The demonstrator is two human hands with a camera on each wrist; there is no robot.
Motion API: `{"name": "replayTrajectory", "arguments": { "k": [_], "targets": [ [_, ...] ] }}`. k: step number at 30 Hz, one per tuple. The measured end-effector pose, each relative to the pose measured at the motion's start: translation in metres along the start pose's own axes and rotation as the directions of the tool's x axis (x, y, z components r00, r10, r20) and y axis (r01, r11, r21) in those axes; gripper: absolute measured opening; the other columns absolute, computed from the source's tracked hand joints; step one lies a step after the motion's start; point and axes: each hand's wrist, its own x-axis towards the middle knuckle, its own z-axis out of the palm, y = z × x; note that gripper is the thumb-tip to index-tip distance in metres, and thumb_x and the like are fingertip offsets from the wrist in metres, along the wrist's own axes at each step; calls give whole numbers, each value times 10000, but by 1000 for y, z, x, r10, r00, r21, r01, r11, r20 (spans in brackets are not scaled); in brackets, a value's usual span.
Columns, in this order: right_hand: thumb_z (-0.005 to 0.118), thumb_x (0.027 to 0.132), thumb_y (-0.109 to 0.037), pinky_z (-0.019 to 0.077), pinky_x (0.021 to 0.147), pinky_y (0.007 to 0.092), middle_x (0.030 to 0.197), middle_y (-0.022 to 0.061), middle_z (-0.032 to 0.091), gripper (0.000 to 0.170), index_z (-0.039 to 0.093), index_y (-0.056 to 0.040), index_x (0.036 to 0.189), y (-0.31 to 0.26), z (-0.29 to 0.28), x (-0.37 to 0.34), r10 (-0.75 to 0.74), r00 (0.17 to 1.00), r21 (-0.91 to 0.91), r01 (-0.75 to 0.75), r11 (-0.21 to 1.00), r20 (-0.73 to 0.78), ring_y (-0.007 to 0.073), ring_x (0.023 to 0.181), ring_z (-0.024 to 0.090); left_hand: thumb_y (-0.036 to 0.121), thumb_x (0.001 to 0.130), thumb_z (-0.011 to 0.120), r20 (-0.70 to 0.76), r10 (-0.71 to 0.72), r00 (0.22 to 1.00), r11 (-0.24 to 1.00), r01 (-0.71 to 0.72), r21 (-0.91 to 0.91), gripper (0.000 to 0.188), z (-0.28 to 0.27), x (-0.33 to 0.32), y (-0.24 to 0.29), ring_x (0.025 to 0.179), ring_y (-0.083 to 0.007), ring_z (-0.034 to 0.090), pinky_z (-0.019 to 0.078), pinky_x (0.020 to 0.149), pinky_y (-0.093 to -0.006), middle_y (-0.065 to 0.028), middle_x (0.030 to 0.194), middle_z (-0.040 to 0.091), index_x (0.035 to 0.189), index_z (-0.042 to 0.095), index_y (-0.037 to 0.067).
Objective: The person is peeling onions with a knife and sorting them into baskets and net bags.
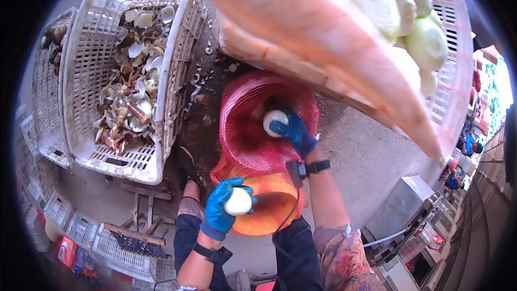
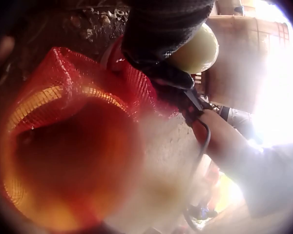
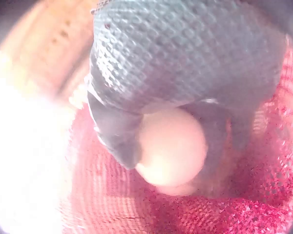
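Note:
In the head view, the gloved left hand [image 1: 222, 211] grips a peeled white onion [image 1: 238, 202] beside an orange mesh bag [image 1: 288, 205]. The gloved right hand [image 1: 295, 133] holds another peeled onion [image 1: 275, 123] over the mouth of a red mesh bag [image 1: 237, 124]. The right wrist view shows that onion [image 3: 172, 146] between the right hand's [image 3: 180, 63] thumb and fingers, with red mesh [image 3: 102, 190] around it. In the left wrist view, the dark-looking left glove [image 2: 161, 39] curls round its onion [image 2: 198, 51], above and right of the orange bag's opening.
White crate [image 1: 161, 153] of peels and scraps stands at the left, with another crate [image 1: 40, 97] beyond. A pale crate [image 1: 455, 37] of peeled onions [image 1: 428, 43] is at the upper right, behind a blurred orange-white edge [image 1: 334, 37]. Peel bits [image 1: 195, 94] litter the ground.

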Motion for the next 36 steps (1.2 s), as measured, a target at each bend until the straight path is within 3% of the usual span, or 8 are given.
{"name": "replayTrajectory", "arguments": {
  "k": [10,20,26,28,30,31,34,36],
  "targets": [
    [766,815,-238,451,983,344,1252,79,579,673,448,-54,1379,-56,83,-113,-130,985,12,129,992,112,170,1136,557,358,926,552,-209,186,960,982,-174,74,330,48,11,3,910,-231,655,577,623,-403,-67,1055,656,1163,600,133],
    [686,864,-304,459,962,350,1254,152,552,580,486,11,1309,-254,62,-198,-467,863,-210,429,879,-192,231,1128,560,363,967,497,73,345,936,907,-353,231,411,230,-99,48,952,-260,657,581,721,-399,-117,1099,640,1251,534,69],
    [490,994,-364,555,814,385,1185,112,572,431,461,-76,1314,-364,-26,-133,-528,773,447,634,631,-351,260,984,635,320,977,510,330,526,784,765,-606,218,433,355,-74,94,1002,-274,629,590,740,-427,-124,1134,595,1315,486,50],
    [495,992,-358,554,827,401,1209,111,553,442,455,-68,1322,-375,-56,-111,-449,784,371,606,704,-428,267,985,634,299,981,504,355,540,763,713,-639,290,404,374,-53,110,1074,-267,610,593,763,-440,-115,1206,570,1312,498,66],
    [499,991,-340,548,838,392,1178,106,577,429,476,-50,1306,-371,-46,-128,-499,725,222,647,730,-474,251,972,638,246,989,495,505,667,549,154,-764,627,379,354,-38,120,1082,-260,608,590,780,-441,-125,1245,549,1306,493,39],
    [501,991,-332,545,843,387,1162,104,589,423,486,-42,1298,-364,-36,-139,-516,704,152,651,744,-489,244,965,639,210,994,485,478,719,505,75,-740,668,357,344,-38,119,1083,-261,609,581,793,-417,-132,1237,561,1293,493,15],
    [505,985,-240,509,849,313,1042,86,660,316,602,-4,1171,-306,-7,-177,-620,761,-76,619,782,-191,162,909,629,208,987,499,216,731,647,543,-743,391,351,334,-75,111,1078,-256,611,571,796,-384,-129,1222,576,1276,503,10],
    [526,968,-116,498,819,287,979,45,650,222,619,3,1130,-254,11,-193,-376,919,146,359,922,117,117,881,593,218,975,513,209,711,672,549,-716,431,348,297,-85,101,1008,-231,634,562,774,-346,-109,1173,606,1257,518,13]
  ]
}}
